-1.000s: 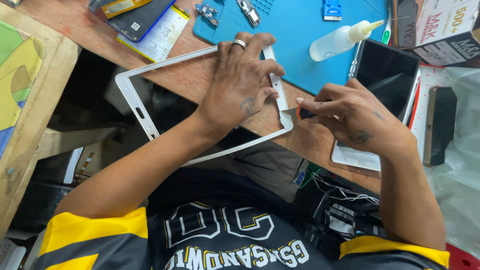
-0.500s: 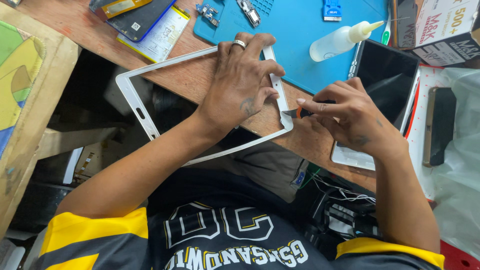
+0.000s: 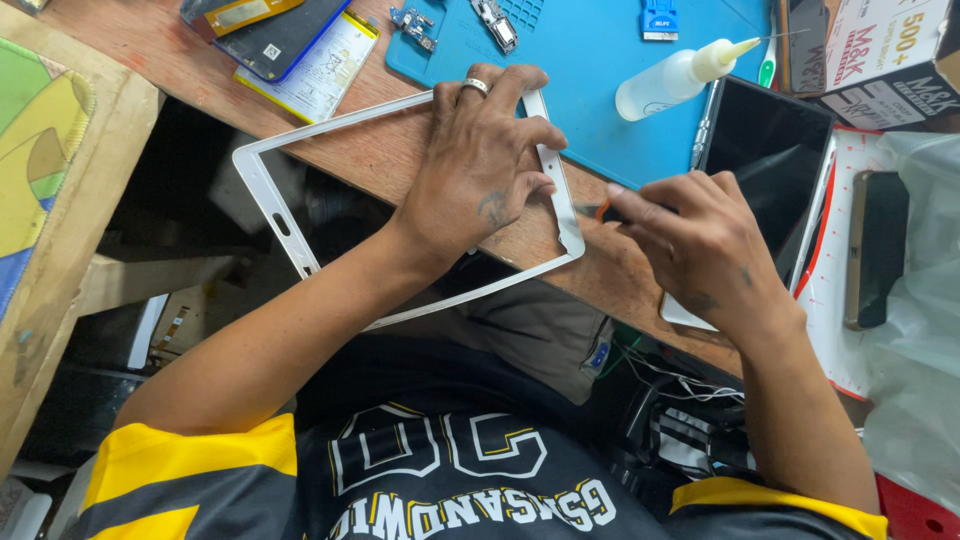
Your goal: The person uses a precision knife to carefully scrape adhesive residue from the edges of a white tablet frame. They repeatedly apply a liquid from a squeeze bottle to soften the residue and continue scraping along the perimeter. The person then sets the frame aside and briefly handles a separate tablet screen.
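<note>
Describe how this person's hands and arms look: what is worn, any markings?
Both forearms are bare. The left hand wears a silver ring and has a small dark tattoo on its back. The right hand has faint dark marks. Short sleeves are yellow with grey bands.
</note>
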